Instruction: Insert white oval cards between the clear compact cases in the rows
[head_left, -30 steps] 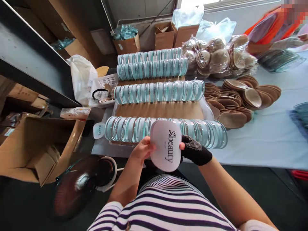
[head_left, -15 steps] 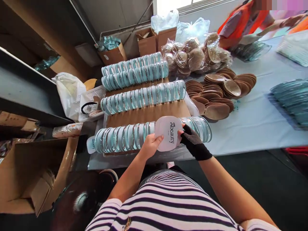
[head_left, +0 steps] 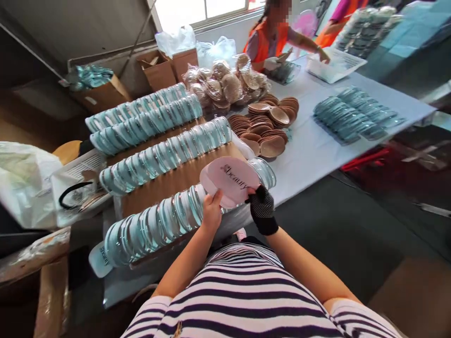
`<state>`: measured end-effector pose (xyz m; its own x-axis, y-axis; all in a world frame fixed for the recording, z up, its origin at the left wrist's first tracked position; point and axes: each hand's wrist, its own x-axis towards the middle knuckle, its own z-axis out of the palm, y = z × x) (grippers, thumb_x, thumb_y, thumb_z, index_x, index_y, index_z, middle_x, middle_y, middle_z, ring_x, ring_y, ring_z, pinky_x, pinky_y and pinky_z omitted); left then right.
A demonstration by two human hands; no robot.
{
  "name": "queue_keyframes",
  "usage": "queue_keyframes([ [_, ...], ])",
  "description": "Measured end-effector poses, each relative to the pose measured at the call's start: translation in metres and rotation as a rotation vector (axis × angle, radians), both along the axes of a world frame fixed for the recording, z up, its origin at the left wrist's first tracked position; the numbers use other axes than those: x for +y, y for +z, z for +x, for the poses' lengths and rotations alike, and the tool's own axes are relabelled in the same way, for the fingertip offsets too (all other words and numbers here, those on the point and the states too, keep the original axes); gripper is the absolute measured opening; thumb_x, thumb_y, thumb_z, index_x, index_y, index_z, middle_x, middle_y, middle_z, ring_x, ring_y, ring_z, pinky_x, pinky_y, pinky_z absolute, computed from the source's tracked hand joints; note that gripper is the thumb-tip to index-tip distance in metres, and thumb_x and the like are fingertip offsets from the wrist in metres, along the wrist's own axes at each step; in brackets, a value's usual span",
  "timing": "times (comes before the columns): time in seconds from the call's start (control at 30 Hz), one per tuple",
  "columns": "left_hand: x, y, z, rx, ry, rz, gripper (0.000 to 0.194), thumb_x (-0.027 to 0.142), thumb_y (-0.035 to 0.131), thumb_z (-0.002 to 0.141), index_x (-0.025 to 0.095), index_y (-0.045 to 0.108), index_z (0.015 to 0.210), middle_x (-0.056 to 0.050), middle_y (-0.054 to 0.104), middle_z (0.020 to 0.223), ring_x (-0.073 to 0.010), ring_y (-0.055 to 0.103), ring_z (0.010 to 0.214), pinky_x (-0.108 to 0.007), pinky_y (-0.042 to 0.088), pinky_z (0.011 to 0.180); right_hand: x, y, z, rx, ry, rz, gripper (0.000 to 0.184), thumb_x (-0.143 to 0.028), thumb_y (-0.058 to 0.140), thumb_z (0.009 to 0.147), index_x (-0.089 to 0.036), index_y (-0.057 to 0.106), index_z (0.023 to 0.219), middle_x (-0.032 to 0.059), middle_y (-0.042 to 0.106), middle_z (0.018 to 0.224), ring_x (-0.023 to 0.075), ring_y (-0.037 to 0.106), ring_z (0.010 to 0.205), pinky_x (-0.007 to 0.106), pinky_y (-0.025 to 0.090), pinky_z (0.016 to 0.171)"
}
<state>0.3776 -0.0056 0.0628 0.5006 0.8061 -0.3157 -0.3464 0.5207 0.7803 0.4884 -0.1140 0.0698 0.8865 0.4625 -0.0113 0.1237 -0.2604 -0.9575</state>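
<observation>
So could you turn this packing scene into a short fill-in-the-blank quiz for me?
1. The white oval card held in both hands bears the printed word ____.
2. The person's right hand wears a fingerless glove coloured ____, while the left hand is bare.
3. The shirt of the person holding the card has a pattern of ____.
4. The co-worker at the far end of the table wears a vest coloured ____.

Missing words: beauty; black; stripes; orange
</observation>
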Motion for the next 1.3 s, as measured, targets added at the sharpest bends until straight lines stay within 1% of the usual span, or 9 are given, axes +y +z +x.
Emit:
queue_keyframes([
  [0.07, 0.001, 0.003, 0.01, -0.004, 0.017, -0.067, 0.026, 0.032, 0.084, 0.07, 0.018, 0.073, 0.09, -0.004, 0.077, 0.089, -0.0153, 0.07, 0.079, -0.026, 0.054, 0.075, -0.025, 0.003, 0.033, -0.11, -0.216, -0.09, 0.036, -0.055, 0.044, 0.085, -0.021, 0.057, 0.085, 0.007, 0.063, 0.077, 0.0189, 0.055, 0.064, 0.034, 0.049, 0.058],
  [0.13, 0.007, 0.009, 0.026, -0.053, 0.021, -0.108, 0.019, 0.026, 0.078, 0.077, 0.018, 0.072, 0.093, -0.004, 0.077, 0.092, -0.0154, 0.071, 0.082, -0.026, 0.055, 0.076, -0.057, 0.007, 0.064, -0.301, -0.308, -0.261, 0.036, -0.052, 0.043, 0.088, -0.019, 0.059, 0.087, 0.0109, 0.065, 0.081, 0.0215, 0.057, 0.07, 0.034, 0.046, 0.062],
  [0.23, 0.017, 0.022, 0.065, -0.151, 0.006, -0.135, 0.019, 0.022, 0.07, 0.085, 0.018, 0.07, 0.104, -0.007, 0.076, 0.098, -0.0165, 0.071, 0.086, -0.028, 0.056, 0.079, -0.1, 0.006, 0.089, -0.483, -0.228, -0.583, 0.042, -0.045, 0.041, 0.091, -0.013, 0.065, 0.103, 0.0157, 0.07, 0.088, 0.0239, 0.06, 0.074, 0.032, 0.042, 0.065],
  [0.33, 0.018, 0.031, 0.113, -0.175, -0.008, -0.183, 0.023, 0.018, 0.063, 0.09, 0.017, 0.068, 0.113, -0.007, 0.076, 0.102, -0.0165, 0.072, 0.086, -0.03, 0.056, 0.08, -0.124, -0.002, 0.089, -0.565, -0.157, -0.79, 0.046, -0.039, 0.037, 0.095, -0.011, 0.067, 0.113, 0.0156, 0.072, 0.089, 0.0228, 0.062, 0.071, 0.03, 0.039, 0.064],
  [0.5, 0.007, 0.022, 0.169, -0.099, -0.077, -0.292, 0.031, 0.016, 0.053, 0.096, 0.015, 0.063, 0.125, -0.01, 0.075, 0.112, -0.0167, 0.073, 0.091, -0.028, 0.058, 0.079, -0.141, -0.004, 0.079, -0.714, -0.116, -0.826, 0.051, -0.042, 0.032, 0.098, -0.013, 0.074, 0.091, 0.0152, 0.072, 0.079, 0.0218, 0.063, 0.07, 0.029, 0.04, 0.066],
  [0.67, 0.002, 0.003, 0.175, -0.026, -0.021, -0.325, 0.037, 0.014, 0.053, 0.096, 0.014, 0.058, 0.133, -0.011, 0.073, 0.118, -0.0153, 0.072, 0.096, -0.025, 0.058, 0.082, -0.15, 0.004, 0.078, -0.745, -0.099, -0.813, 0.05, -0.041, 0.033, 0.099, -0.015, 0.075, 0.093, 0.0131, 0.074, 0.082, 0.0208, 0.065, 0.072, 0.028, 0.041, 0.067],
  [0.83, 0.004, 0.0, 0.174, -0.013, -0.027, -0.332, 0.04, 0.014, 0.054, 0.095, 0.015, 0.057, 0.135, -0.01, 0.073, 0.117, -0.0163, 0.073, 0.097, -0.025, 0.058, 0.082, -0.136, 0.007, 0.085, -0.657, 0.005, -0.93, 0.044, -0.037, 0.035, 0.099, -0.016, 0.074, 0.098, 0.0126, 0.075, 0.089, 0.0225, 0.068, 0.079, 0.028, 0.038, 0.065],
  [1.07, 0.004, -0.002, 0.177, -0.036, -0.034, -0.351, 0.031, 0.014, 0.054, 0.096, 0.016, 0.063, 0.126, -0.007, 0.075, 0.113, -0.0125, 0.072, 0.089, -0.02, 0.056, 0.072, -0.052, 0.023, 0.109, -0.552, 0.401, -1.124, 0.035, -0.033, 0.033, 0.103, -0.018, 0.064, 0.111, 0.0122, 0.074, 0.094, 0.0232, 0.069, 0.082, 0.027, 0.034, 0.065],
  [1.3, 0.007, -0.003, 0.176, -0.069, -0.044, -0.4, 0.029, 0.014, 0.053, 0.097, 0.014, 0.064, 0.124, -0.009, 0.074, 0.115, -0.0111, 0.072, 0.085, -0.02, 0.055, 0.074, -0.048, 0.013, 0.111, -0.529, 0.302, -1.079, 0.036, -0.035, 0.029, 0.104, -0.017, 0.058, 0.116, 0.0117, 0.072, 0.095, 0.02, 0.068, 0.081, 0.026, 0.032, 0.061],
])
